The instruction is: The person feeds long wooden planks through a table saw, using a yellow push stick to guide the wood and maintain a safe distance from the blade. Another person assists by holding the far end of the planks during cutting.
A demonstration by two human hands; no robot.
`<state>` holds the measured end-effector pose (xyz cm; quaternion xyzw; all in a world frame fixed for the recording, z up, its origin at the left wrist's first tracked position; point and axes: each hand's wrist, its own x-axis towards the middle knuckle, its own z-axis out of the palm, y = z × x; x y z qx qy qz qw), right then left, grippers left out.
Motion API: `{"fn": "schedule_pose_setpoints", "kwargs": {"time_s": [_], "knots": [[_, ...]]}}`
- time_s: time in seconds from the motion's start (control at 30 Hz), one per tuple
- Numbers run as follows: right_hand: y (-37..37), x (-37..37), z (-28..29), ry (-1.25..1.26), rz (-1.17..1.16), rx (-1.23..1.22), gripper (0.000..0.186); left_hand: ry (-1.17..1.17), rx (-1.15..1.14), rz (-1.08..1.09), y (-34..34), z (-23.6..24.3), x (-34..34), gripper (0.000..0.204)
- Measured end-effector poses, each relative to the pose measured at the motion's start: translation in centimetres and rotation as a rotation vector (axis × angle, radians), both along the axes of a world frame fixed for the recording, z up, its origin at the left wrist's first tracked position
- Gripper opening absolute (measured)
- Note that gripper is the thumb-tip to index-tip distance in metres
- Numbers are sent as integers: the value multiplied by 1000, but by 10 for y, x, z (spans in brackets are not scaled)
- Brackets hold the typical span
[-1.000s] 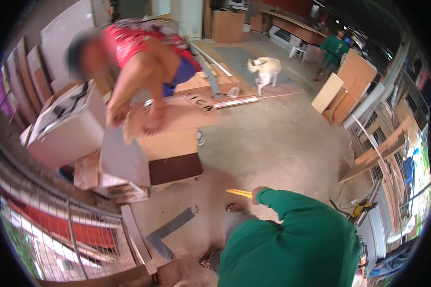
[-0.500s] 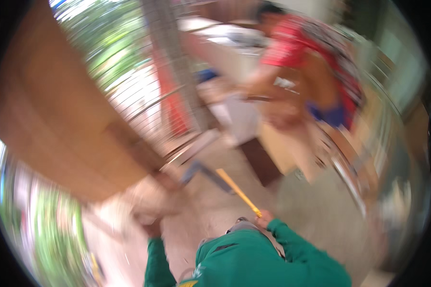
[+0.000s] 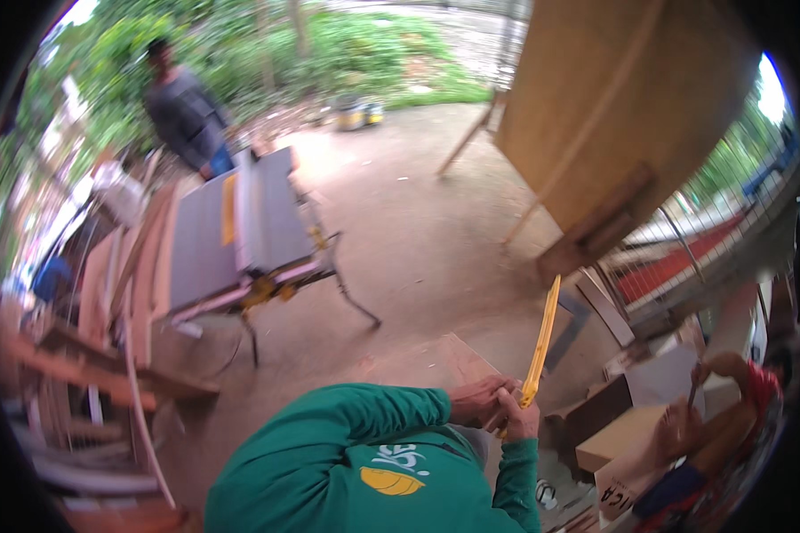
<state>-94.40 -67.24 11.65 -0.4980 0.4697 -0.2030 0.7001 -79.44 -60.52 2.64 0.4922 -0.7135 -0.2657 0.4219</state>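
A yellow folding ruler (image 3: pixel 542 342) slants up and away from my hands, its segments lying close together. My right hand (image 3: pixel 519 417) is closed round its near end. Against it, my left hand (image 3: pixel 478 400) is closed too, with its fingers meeting the right hand at the ruler; its exact grip is partly hidden. Just beyond the left hand lies a flat brown piece of board (image 3: pixel 465 357); I cannot tell if the hand touches it.
A table saw (image 3: pixel 280 213) stands left on thin legs, with a person (image 3: pixel 187 115) behind it. Lumber (image 3: pixel 107 364) is piled at the left. A large plywood panel (image 3: pixel 613 115) leans at the far right. Another person (image 3: pixel 729 426) bends beside cardboard boxes (image 3: pixel 627 435) at the right.
My view has swung left, bringing the table saw in and shifting the panel rightward. My left hand has left the panel's lower edge and joined my right hand at the folding ruler.
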Motion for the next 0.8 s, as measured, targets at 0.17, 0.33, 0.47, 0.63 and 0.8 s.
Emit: {"fn": "schedule_pose_setpoints", "kwargs": {"time_s": [0.17, 0.33, 0.47, 0.63, 0.8], "knots": [[117, -15, -9, 68, 215, -272, 33, -386, -189, 257, 154, 12, -19, 64], [202, -41, 23, 122, 283, -572, 23, -385, -60, 390, 261, 71, -54, 95], [256, -94, 61, 26, 166, -310, 23, -298, 7, 1001, 417, 45, -66, 85], [293, -212, 127, -174, -39, -138, 34, 1659, 393, 1457, 584, -8, -50, 84], [312, -292, 83, -422, 80, 137, 58, 1664, -158, 1666, 594, -44, -18, 86]]}}
